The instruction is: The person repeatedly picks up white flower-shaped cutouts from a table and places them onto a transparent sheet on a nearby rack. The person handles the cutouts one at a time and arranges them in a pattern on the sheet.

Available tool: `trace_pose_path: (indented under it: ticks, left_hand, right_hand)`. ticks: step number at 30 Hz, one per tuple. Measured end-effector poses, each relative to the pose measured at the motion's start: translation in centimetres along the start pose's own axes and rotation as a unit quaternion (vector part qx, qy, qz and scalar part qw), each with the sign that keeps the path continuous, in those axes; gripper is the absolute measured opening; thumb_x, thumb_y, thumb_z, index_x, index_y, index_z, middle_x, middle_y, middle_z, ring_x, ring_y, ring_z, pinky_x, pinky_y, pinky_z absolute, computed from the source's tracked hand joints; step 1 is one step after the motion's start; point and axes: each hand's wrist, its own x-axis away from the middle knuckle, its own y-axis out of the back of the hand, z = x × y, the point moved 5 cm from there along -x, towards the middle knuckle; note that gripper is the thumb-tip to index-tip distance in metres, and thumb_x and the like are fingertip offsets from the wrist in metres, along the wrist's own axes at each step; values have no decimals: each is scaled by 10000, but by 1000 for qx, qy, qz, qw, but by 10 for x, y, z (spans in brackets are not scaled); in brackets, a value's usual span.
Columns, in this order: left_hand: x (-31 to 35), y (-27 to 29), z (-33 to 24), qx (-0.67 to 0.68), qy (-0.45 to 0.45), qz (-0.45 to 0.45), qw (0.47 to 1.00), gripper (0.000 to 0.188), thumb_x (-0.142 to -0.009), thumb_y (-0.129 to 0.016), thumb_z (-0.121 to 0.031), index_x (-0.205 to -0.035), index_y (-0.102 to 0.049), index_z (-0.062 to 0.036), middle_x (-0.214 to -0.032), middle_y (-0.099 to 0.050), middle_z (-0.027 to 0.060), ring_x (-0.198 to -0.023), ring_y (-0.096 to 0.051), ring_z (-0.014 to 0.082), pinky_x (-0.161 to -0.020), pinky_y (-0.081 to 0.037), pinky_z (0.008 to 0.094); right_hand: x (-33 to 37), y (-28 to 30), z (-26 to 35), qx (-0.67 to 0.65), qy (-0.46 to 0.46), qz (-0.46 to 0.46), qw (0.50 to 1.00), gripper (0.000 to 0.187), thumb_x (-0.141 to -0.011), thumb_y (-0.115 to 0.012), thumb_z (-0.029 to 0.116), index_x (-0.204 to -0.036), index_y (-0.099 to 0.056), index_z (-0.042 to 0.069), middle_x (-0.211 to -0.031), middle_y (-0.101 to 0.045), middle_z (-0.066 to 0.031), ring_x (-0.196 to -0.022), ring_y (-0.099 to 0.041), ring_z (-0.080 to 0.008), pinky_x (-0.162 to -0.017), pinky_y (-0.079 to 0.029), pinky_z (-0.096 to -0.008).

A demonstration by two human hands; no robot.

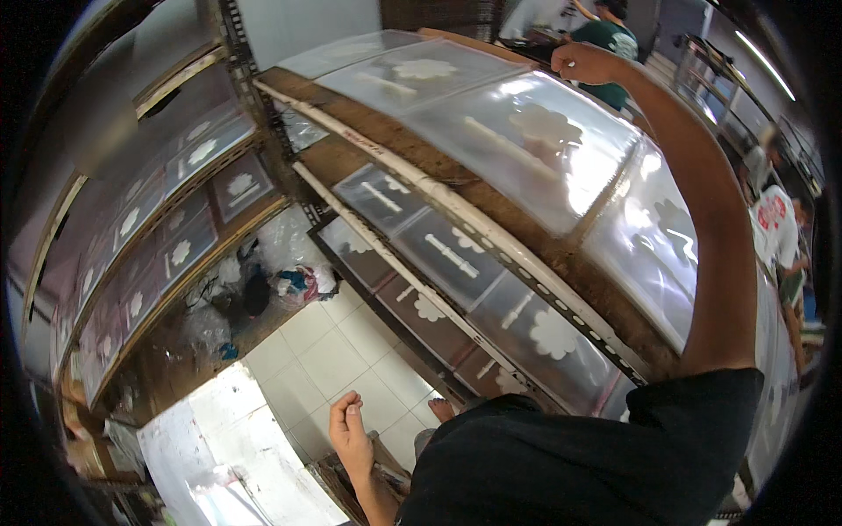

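Clear flower-patterned sheet [526,149], flat on brown top shelf [588,272]. Near its far edge: right hand [586,64], fingers curled closed, can't tell if pinching anything. Left hand [350,437] loosely curled, above tiled floor [333,359], near white surface [215,412].

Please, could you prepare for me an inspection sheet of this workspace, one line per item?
Surface: brown top shelf, mostly covered
Job's things: clear plastic sheets with white flower shapes and white bars
Clutter: crumpled clear plastic and coloured cloth-like items, lower left
Left hand: loosely curled, nothing visible held
Right hand: curled near shelf's far edge, grip unclear
Cables: none clearly seen
Surroundings: white-tiled floor, person in green
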Motion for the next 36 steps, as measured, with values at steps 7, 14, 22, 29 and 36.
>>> trace_pose_path:
  ticks: [7, 14, 22, 29, 36]
  left_hand:
    - [63, 56, 13, -263, -119, -70, 955, 241, -931, -609, -101, -1134, -652, 22, -1106, -650, 194, -1051, -621, 339, -946, -478, 393]
    - [155, 116, 15, -387, -93, -209, 893, 313, -877, -676, -124, -1156, -637, 12, -1280, -562, 181, -1200, -524, 368, -1010, -434, 443]
    - [276, 161, 66, -484, 35, -315, 816, 483, -884, -676, -192, -1307, -566, 14, -1446, -452, 233, -1383, -383, 405, -1133, -327, 508]
    - [330, 173, 110, -570, 98, -292, 762, 718, -867, -697, -295, -1442, -421, 35, -1529, -357, 270, -1440, -302, 434, -1190, -228, 552]
    - [330, 171, 116, -616, 130, -267, 729, 759, -867, -685, -357, -1458, -406, 29, -1540, -344, 266, -1452, -289, 417, -1196, -211, 550]
  right_hand:
    - [2, 60, 269, 22, 330, -166, 929, 244, -900, -588, 113, -1116, -640, 11, -1026, -677, -182, -950, -658, -325, -851, -512, -446]
    - [124, 26, 589, -15, 627, -58, 777, 277, -800, -622, -42, -1075, -643, -12, -1092, -672, -182, -996, -672, -373, -882, -539, -452]
    - [236, -83, 721, -304, 698, 132, 635, 288, -907, -650, 74, -1188, -634, 11, -1139, -684, -139, -983, -686, -293, -863, -547, -393]
    - [249, -455, 681, -681, 136, 448, 563, 242, -1021, -582, 260, -1111, -624, 40, -982, -647, -61, -821, -627, -177, -792, -548, -334]
    - [401, -594, 499, -532, -126, 555, 627, 79, -966, -587, 136, -924, -616, 76, -812, -635, -66, -717, -628, -188, -624, -537, -357]
